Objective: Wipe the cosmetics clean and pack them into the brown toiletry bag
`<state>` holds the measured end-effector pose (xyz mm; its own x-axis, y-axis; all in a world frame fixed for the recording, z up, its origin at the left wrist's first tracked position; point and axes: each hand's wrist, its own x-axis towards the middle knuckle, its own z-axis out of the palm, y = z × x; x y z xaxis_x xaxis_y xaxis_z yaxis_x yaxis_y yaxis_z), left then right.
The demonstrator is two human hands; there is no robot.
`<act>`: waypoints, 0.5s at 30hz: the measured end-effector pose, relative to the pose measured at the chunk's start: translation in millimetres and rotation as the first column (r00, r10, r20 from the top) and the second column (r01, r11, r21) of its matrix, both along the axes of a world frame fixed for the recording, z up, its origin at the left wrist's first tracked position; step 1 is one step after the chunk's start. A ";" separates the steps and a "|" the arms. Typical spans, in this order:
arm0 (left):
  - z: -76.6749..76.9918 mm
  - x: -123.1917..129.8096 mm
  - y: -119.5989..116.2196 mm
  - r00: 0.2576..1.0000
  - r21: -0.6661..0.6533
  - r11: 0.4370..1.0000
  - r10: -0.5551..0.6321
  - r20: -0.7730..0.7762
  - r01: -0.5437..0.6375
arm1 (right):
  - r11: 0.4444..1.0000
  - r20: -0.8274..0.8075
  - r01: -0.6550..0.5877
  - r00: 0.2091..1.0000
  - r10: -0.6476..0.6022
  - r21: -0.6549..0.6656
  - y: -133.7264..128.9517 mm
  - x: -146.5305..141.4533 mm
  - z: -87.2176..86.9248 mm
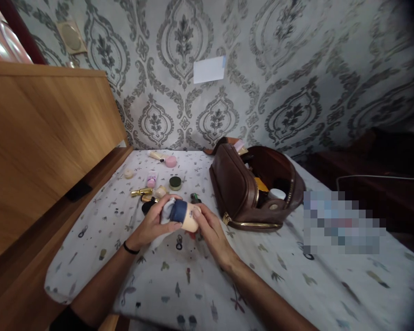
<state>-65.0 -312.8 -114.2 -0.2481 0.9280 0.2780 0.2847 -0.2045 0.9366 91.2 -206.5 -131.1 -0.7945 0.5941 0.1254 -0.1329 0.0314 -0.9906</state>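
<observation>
In front of me, a jar [190, 218] with a dark blue end and a cream-coloured end is tilted sideways between my two hands. My left hand [152, 226] is closed round the blue end, with a white cloth or wipe [167, 209] bunched against it. The fingers of my right hand [212, 232] grip the cream end. Just beyond my hands on the printed sheet are a gold tube [141, 192], a small pale jar [161, 191] and a dark green round tub [175, 183]. A small green-and-black item [195, 198] shows behind my right hand.
A brown toiletry bag [232, 184] stands unzipped on the right, holding a white-lidded jar [277, 194] and other items. Farther back lie a pink round container [170, 161], a cream tube [156, 156] and a lilac tube [152, 178]. A wooden cabinet [51, 124] borders the left.
</observation>
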 end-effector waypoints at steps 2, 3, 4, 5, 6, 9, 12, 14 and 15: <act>0.7 -0.2 -1.4 1.000 0.007 1.000 -0.012 -0.001 0.012 | 0.993 -0.008 -0.055 0.998 0.054 -0.106 0.7 -1.0 -0.7; 0.5 -0.4 -1.5 1.000 0.010 1.000 -0.012 0.011 0.012 | 0.987 -0.025 -0.070 0.997 0.067 -0.142 0.4 -1.3 -0.7; 0.0 -0.6 -1.2 1.000 0.012 1.000 -0.006 0.028 0.006 | 0.985 -0.047 -0.070 0.997 0.064 -0.157 -0.1 -1.5 -0.5; -0.7 -0.9 -0.6 0.999 0.012 1.000 0.000 0.047 0.000 | 0.986 -0.068 -0.062 0.996 0.053 -0.152 -0.8 -1.4 -0.2; -1.7 -1.2 0.2 0.998 0.010 1.000 0.006 0.067 -0.007 | 0.990 -0.087 -0.049 0.995 0.038 -0.135 -1.7 -1.1 0.3; -4.7 -2.3 2.1 0.995 0.012 1.000 0.019 0.100 -0.020 | 0.997 -0.106 -0.020 0.994 0.012 -0.073 -4.2 0.6 1.9; -6.0 -3.9 1.7 0.997 0.007 1.000 0.006 0.082 -0.006 | 0.998 -0.082 -0.035 0.996 0.031 -0.045 -5.2 2.2 3.6; -6.0 -4.5 0.8 0.997 -0.004 1.000 -0.005 0.071 0.005 | 0.998 -0.070 -0.050 0.996 0.047 -0.042 -4.6 2.3 4.7; -6.0 -4.5 0.5 0.998 -0.008 1.000 -0.006 0.068 0.006 | 0.998 -0.067 -0.053 0.996 0.050 -0.044 -4.2 2.0 5.2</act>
